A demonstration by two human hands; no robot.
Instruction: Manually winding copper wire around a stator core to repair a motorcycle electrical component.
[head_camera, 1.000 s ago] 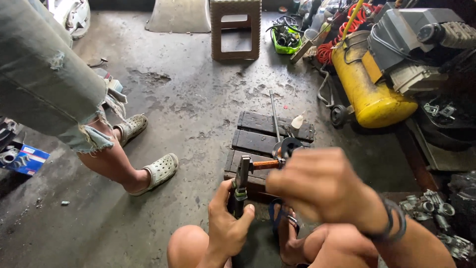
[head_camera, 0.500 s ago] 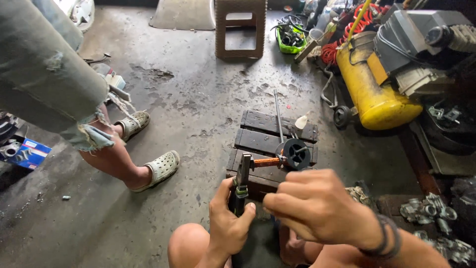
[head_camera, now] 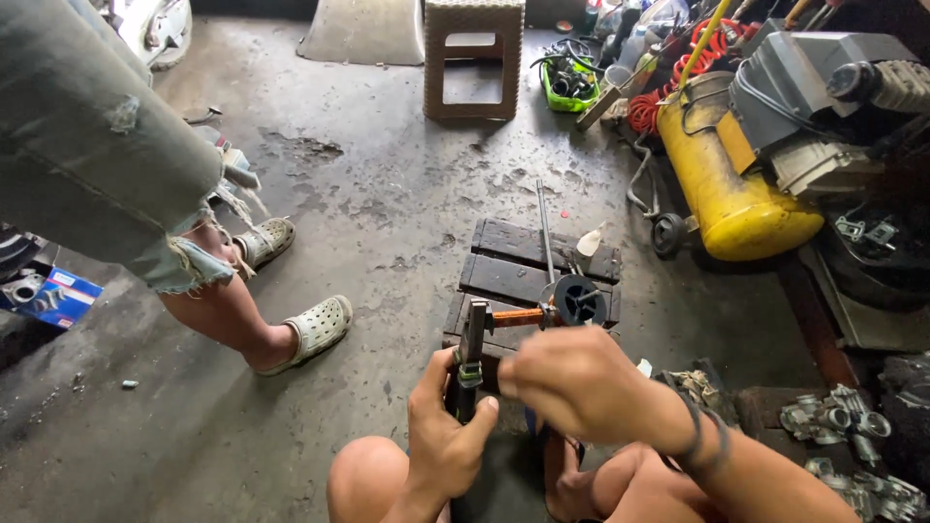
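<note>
bare arms and knees, dark bands [head_camera: 699,431] around right wrist

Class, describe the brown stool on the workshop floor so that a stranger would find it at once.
Start at the yellow compressor tank on the right, then look left across the green basket. There, at the top, stands the stool: the only brown, woven-looking, boxy seat with open sides.

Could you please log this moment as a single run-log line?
left hand: grips upright metal tool | right hand: closed beside it, contents hidden | wooden pallet: beneath
</note>
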